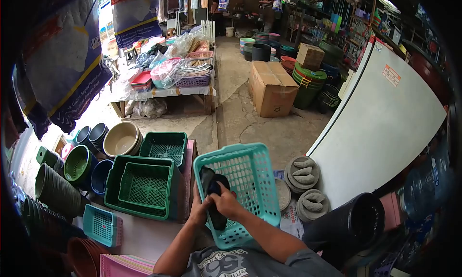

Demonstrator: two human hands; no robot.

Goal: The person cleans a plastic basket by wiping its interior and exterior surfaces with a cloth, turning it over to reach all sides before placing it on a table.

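A turquoise perforated basket (262, 180) is tilted in front of my body, its open side facing me. My left hand (198, 208) is closed at the basket's left side, its fingers partly hidden behind a dark item. Inside that side, my right hand (226, 202) is closed on a dark cloth (218, 219), which looks black and bunched. The cloth lies against the basket's left wall, and its upper end reaches near the rim.
Green baskets (139, 185) and stacked pots (120, 138) stand at the left. Stone mortars (302, 173), a black bin (346, 224) and a white refrigerator (380, 118) are at the right. Ahead are a cardboard box (273, 89) and a goods-laden table (163, 93).
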